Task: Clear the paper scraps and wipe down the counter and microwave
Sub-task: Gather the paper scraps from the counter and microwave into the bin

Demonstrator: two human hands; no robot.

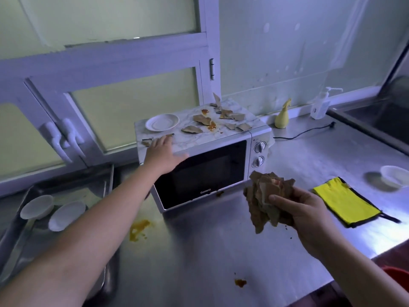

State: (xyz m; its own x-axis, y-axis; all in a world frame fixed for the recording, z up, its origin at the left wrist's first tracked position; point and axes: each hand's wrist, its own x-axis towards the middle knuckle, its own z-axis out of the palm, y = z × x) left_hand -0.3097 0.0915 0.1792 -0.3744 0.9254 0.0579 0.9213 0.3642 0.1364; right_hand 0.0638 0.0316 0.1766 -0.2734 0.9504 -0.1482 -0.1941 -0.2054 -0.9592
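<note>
microwave (pixel 199 173) 1 | plate (pixel 162 122) 1 | bowls (pixel 37 206) (pixel 66 216) (pixel 395 178) 3 | yellow cloth (pixel 345 201) 1 | scrap wad (pixel 265 196) 1 | hands (pixel 160 151) (pixel 303 213) 2

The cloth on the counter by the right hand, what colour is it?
The cloth is bright yellow with a dark edge, seen in the head view.

Only one text can be read: the brand "Galanz", in small light letters on the lower edge of the dark door of the microwave (pixel 200 171), near the centre of the frame.
</note>
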